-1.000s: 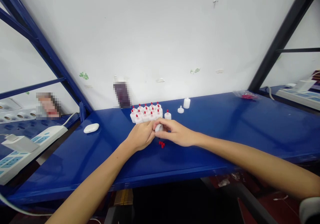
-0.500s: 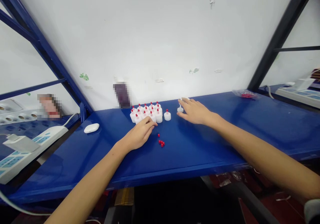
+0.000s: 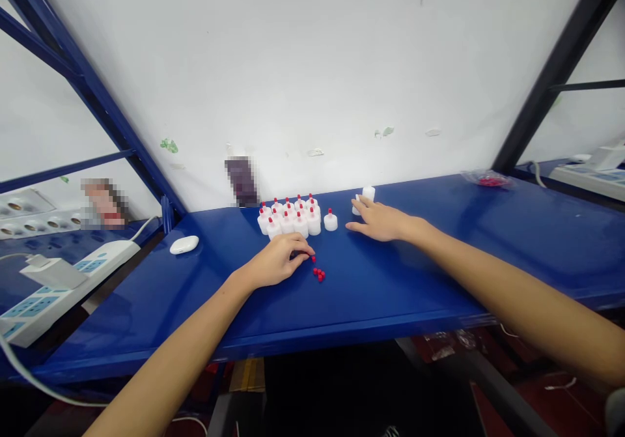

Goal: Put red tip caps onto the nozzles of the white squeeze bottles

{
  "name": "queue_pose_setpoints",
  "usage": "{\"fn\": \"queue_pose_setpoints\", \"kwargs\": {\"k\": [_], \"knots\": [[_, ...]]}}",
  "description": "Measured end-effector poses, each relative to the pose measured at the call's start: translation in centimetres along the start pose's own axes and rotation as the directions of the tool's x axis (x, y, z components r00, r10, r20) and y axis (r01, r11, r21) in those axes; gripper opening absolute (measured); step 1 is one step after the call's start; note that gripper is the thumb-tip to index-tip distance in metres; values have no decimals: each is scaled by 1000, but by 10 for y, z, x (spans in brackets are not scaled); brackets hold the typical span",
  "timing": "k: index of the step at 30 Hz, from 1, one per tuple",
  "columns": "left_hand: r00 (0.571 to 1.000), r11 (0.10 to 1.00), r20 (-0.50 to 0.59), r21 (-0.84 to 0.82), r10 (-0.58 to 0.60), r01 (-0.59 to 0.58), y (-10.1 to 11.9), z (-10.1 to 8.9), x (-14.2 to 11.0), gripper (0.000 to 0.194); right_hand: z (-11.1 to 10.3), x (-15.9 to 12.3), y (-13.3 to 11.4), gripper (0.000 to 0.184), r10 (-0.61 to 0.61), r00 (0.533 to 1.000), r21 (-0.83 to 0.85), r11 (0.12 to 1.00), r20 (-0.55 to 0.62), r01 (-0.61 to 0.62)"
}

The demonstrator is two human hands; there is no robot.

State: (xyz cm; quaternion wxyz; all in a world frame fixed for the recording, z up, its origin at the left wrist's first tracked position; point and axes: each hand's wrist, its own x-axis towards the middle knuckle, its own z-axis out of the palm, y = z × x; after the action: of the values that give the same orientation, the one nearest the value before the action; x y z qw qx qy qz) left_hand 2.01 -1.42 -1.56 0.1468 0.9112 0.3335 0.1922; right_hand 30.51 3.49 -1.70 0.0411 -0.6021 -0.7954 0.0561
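Observation:
My left hand [image 3: 279, 260] is low over the blue table, thumb and forefinger drawn together at a small red cap [image 3: 313, 259]. Just nearer to me, several more red caps [image 3: 319, 275] lie in a loose cluster. Beyond the hand, several white bottles [image 3: 286, 222] with red-tipped nozzles stand packed in rows. One red-capped white bottle [image 3: 331, 222] stands apart on their right. Farther right, my right hand [image 3: 383, 221] has its fingers spread, thumb out, and its fingertips over a white bottle [image 3: 357, 209] that they partly hide. Another white bottle [image 3: 368, 193] is behind those fingers.
A white oval case [image 3: 184, 245] lies on the table's left. Left of it are a white power strip [image 3: 73, 290] and cables. A clear bag with red pieces [image 3: 488, 180] sits at the back right. A white wall [image 3: 317, 66] rises behind the blue table [image 3: 390, 294].
My left hand has moved from the front of the bottle group toward the single red cap. My right hand has shifted slightly on the bottle, and the view has moved a little.

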Motion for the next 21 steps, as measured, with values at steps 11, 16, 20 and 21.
{"fn": "queue_pose_setpoints", "kwargs": {"k": [11, 16, 20, 21], "knots": [[1000, 998, 9, -61, 22, -21, 8, 3, 1, 20, -24, -19, -25, 30, -297, 895, -108, 955, -333, 276], [999, 1000, 20, 8, 26, -26, 9, 4, 1, 27, -11, -20, -36, 31, -457, 838, -159, 890, -298, 428], [1000, 1000, 26, 11, 18, -18, 3, 7, 2, 28, 2, -16, -35, 37, -486, 843, -198, 872, -231, 449], [999, 1000, 27, 5, 19, -19, 2, 8, 2, 28, 3, -15, -35, 37, -487, 843, -199, 871, -228, 449]]}}
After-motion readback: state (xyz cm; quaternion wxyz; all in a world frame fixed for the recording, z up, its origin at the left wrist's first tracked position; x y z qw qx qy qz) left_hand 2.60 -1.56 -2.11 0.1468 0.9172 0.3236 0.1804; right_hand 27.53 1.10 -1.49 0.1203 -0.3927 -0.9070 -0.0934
